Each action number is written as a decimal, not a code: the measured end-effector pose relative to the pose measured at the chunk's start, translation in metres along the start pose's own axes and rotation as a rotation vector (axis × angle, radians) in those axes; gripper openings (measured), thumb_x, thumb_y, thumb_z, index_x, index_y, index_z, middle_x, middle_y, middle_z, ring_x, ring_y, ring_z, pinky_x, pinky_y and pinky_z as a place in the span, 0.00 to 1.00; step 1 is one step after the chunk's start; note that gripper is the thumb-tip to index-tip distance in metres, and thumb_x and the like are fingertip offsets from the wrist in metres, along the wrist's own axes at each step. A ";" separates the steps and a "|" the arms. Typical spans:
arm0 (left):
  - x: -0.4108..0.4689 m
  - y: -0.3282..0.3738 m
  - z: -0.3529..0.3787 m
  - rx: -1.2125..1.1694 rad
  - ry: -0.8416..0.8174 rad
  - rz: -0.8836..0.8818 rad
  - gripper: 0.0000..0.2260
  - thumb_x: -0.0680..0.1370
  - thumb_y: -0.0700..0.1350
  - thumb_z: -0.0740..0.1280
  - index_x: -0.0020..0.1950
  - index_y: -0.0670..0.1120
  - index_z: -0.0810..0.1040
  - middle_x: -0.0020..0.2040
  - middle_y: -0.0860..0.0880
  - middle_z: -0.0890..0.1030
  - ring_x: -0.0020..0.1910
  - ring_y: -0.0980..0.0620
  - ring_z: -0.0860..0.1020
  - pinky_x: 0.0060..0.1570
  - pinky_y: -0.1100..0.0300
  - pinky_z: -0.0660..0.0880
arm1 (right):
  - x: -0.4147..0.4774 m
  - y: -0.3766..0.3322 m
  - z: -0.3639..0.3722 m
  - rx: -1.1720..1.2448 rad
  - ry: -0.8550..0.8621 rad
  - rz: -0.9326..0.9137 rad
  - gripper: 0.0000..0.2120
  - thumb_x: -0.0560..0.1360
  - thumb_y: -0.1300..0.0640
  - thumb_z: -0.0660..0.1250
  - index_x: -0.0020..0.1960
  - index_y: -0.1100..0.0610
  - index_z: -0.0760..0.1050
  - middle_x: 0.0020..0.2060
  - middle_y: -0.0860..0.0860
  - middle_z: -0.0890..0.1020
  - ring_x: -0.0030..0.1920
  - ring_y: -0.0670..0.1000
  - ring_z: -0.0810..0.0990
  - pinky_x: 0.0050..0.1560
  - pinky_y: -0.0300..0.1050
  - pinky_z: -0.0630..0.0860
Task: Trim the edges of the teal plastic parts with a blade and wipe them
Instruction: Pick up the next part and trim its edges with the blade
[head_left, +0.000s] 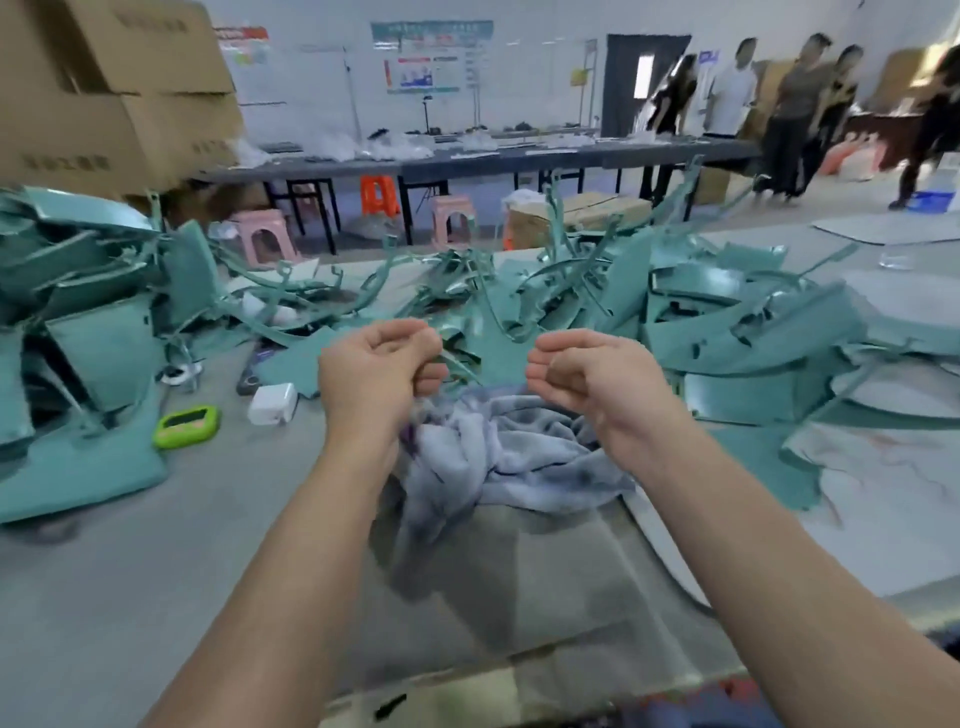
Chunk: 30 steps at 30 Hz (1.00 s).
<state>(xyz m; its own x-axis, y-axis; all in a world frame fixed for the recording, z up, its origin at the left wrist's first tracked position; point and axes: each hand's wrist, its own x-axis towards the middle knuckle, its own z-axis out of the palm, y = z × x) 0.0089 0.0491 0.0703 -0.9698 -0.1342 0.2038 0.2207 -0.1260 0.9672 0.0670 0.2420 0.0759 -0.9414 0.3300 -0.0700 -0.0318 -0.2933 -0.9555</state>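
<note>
Both my hands are raised over a crumpled grey-blue cloth (498, 457) on the grey table (156, 597). My left hand (379, 366) has its fingers curled, and a thin teal strip (460, 366) sticks out from its fingertips to the right. My right hand (587, 371) is held apart from it with curled fingers, and nothing shows inside it. Behind the hands lies a flat teal plastic part (498, 353). No blade is visible. Piles of teal parts and trimmed strips fill the left (93, 322) and right (753, 332) of the table.
A green timer (187, 426), a white charger block (272, 402) and a dark phone (254, 371) lie left of the cloth. Cardboard boxes (104, 93) stand at the back left. Several people (800, 104) stand by a long table (519, 156), with stools under it.
</note>
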 end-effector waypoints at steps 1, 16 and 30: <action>0.011 -0.003 -0.016 0.004 0.066 -0.016 0.03 0.75 0.39 0.75 0.44 0.42 0.83 0.33 0.46 0.85 0.28 0.52 0.81 0.31 0.61 0.79 | 0.008 0.005 0.008 -0.014 -0.014 0.005 0.10 0.76 0.74 0.64 0.51 0.66 0.82 0.44 0.61 0.87 0.47 0.56 0.88 0.44 0.43 0.84; 0.082 -0.094 -0.120 0.794 0.140 0.066 0.24 0.76 0.39 0.68 0.72 0.47 0.73 0.71 0.49 0.73 0.72 0.48 0.69 0.72 0.53 0.66 | 0.128 0.063 0.149 -1.298 -0.186 -0.246 0.27 0.77 0.54 0.64 0.75 0.53 0.66 0.53 0.54 0.84 0.51 0.58 0.80 0.43 0.46 0.71; 0.109 -0.107 -0.118 0.801 0.008 0.095 0.21 0.83 0.60 0.56 0.62 0.51 0.83 0.56 0.53 0.84 0.59 0.48 0.80 0.54 0.57 0.73 | 0.141 0.093 0.131 -1.070 -0.050 -0.449 0.24 0.73 0.71 0.64 0.65 0.57 0.80 0.57 0.54 0.86 0.60 0.57 0.82 0.60 0.42 0.75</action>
<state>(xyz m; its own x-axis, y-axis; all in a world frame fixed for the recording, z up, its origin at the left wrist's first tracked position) -0.1085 -0.0679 -0.0289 -0.9492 -0.1163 0.2924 0.1574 0.6291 0.7612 -0.1128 0.1432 0.0148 -0.9305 0.1690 0.3249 -0.0886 0.7568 -0.6476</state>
